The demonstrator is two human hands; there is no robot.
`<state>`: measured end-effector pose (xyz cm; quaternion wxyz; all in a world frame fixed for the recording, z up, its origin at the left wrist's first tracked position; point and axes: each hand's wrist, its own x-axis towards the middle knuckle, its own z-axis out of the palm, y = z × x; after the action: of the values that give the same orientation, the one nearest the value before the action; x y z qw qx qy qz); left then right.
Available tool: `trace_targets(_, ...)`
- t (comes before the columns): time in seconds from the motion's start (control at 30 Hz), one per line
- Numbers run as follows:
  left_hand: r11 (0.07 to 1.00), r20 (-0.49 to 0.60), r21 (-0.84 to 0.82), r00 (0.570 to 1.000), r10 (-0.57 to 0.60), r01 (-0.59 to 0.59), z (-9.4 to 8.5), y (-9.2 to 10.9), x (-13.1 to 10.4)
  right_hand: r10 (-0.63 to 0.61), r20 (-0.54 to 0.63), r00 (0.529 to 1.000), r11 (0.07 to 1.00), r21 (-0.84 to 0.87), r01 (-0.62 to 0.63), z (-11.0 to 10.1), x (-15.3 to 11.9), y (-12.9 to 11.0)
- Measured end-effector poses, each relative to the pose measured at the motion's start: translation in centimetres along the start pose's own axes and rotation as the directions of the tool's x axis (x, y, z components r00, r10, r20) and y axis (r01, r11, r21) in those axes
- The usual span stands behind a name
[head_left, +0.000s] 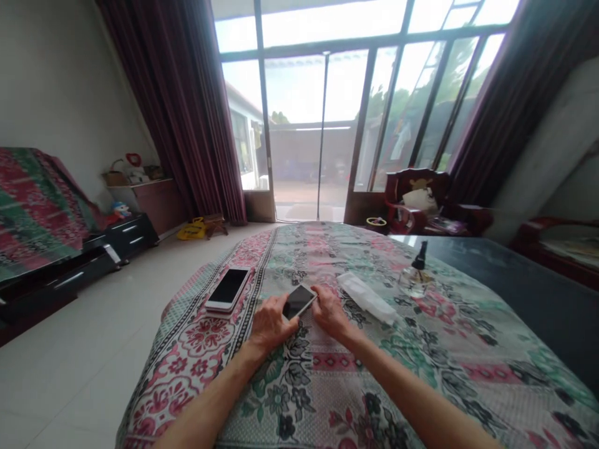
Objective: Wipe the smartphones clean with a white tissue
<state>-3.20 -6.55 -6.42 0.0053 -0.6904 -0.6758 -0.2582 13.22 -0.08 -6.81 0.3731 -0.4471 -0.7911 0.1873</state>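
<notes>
A smartphone point(299, 300) with a dark screen and pale frame lies between my two hands, just over the patterned tablecloth point(337, 386). My left hand point(271, 321) is closed around its left end, thumb along the near edge. At the opposite end, the fingers of my right hand point(327, 308) pinch the phone's corner. Further left, a larger white phone point(228, 290) rests face up on what looks like another flat device or case. To the right of my right hand lies a white folded tissue or wrapper point(367, 298); I cannot tell which.
A clear bottle point(414, 280) with a black pump top stands on the table's right side. Beyond the right edge is a dark low table point(524, 274). A wooden armchair point(416, 199) stands near the glass doors. A yellow bag point(191, 229) sits on the floor at left.
</notes>
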Motion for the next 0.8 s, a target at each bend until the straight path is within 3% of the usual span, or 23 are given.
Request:
trace_targets(0.1,0.997,0.048,0.071,0.999,-0.005,0.002,0.5,2.0,-0.3,-0.061,0.038,0.997,0.997,-0.048,0.063,-3.3,-1.2,0.0)
trace_targets(0.23,0.991,0.076,0.136,0.997,-0.023,0.013,1.0,4.6,-0.2,-0.084,-0.099,0.992,0.992,-0.106,0.073,-8.3,-0.9,0.9)
trace_targets(0.4,0.988,0.116,0.152,0.993,-0.032,0.014,2.1,8.3,0.2,0.150,-0.272,0.950,0.963,-0.176,-0.203,-12.7,-0.5,6.7)
trace_targets(0.53,0.980,0.146,0.194,0.987,-0.067,0.038,2.7,10.2,1.0,0.322,-0.253,0.912,0.890,-0.249,-0.383,-12.9,-1.2,10.5)
trace_targets(0.8,0.994,0.242,0.107,0.970,-0.003,-0.024,2.6,9.0,0.9,0.263,-0.129,0.956,0.880,-0.375,-0.293,-11.8,-1.3,10.5)
